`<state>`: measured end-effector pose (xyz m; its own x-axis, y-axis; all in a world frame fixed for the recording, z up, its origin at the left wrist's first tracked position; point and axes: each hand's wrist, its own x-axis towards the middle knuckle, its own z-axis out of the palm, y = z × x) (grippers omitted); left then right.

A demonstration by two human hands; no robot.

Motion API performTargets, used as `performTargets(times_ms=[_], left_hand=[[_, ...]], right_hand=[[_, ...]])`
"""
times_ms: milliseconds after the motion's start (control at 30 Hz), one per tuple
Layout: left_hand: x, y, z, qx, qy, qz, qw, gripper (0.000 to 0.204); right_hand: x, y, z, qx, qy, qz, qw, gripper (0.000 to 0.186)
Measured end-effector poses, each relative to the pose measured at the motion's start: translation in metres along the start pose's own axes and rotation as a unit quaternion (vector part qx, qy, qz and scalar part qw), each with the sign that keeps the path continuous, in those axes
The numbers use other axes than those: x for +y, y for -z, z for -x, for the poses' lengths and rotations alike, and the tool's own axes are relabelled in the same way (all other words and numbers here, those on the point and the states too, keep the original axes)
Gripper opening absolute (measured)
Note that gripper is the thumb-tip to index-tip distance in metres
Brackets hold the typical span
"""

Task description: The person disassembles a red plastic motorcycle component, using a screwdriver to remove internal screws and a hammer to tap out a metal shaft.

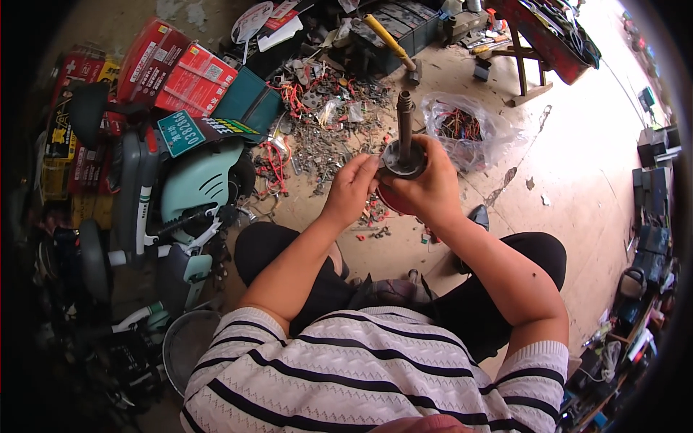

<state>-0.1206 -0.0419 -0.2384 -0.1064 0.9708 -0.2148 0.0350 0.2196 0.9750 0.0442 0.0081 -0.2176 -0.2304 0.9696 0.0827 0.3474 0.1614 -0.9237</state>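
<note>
An upright metal shaft with a round base (406, 128) stands in front of me, its top end ringed like a thread. My right hand (432, 184) wraps around the cup-like base from the right, thumb across its near side. At the base's left rim, my left hand (351, 189) has its fingers closed in a pinch; the fingertips meet the edge and partly hide what they grip. Just under the base shows a red rounded thing (393, 200), mostly covered by my right hand.
Loose screws and wire scraps (325, 108) litter the floor ahead. A clear plastic bag (462, 130) of wires lies right of the shaft. Beyond it rests a yellow-handled hammer (390, 43). A pale green scooter (202, 180) stands left, by red boxes (195, 79). A tool-laden stand (548, 36) is far right.
</note>
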Motion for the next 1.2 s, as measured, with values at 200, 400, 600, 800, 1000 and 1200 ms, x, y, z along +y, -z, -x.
performTargets(times_ms=[200, 400, 600, 800, 1000, 1200], left_hand=[[0.007, -0.007, 0.003, 0.037, -0.011, -0.029, 0.999, 0.022], [0.003, -0.008, 0.004, 0.052, -0.111, -0.088, 0.989, 0.021], [-0.001, -0.004, 0.004, 0.045, -0.055, -0.067, 0.995, 0.02], [0.009, -0.005, 0.01, 0.009, -0.145, -0.172, 0.974, 0.013], [0.011, -0.008, 0.009, 0.042, -0.218, -0.205, 0.953, 0.012], [0.004, -0.015, 0.009, 0.073, -0.227, -0.139, 0.961, 0.014]], right_hand=[[0.003, 0.0, 0.0, 0.0, -0.009, -0.015, 1.0, 0.059], [0.003, 0.001, 0.0, -0.02, -0.018, -0.028, 0.999, 0.061], [-0.001, 0.002, 0.004, -0.024, 0.009, -0.012, 1.0, 0.061], [-0.004, 0.005, 0.004, -0.011, 0.026, 0.001, 1.0, 0.058], [-0.013, 0.01, 0.007, 0.003, 0.064, 0.029, 0.998, 0.058], [-0.015, 0.01, 0.009, 0.018, 0.064, 0.007, 0.998, 0.057]])
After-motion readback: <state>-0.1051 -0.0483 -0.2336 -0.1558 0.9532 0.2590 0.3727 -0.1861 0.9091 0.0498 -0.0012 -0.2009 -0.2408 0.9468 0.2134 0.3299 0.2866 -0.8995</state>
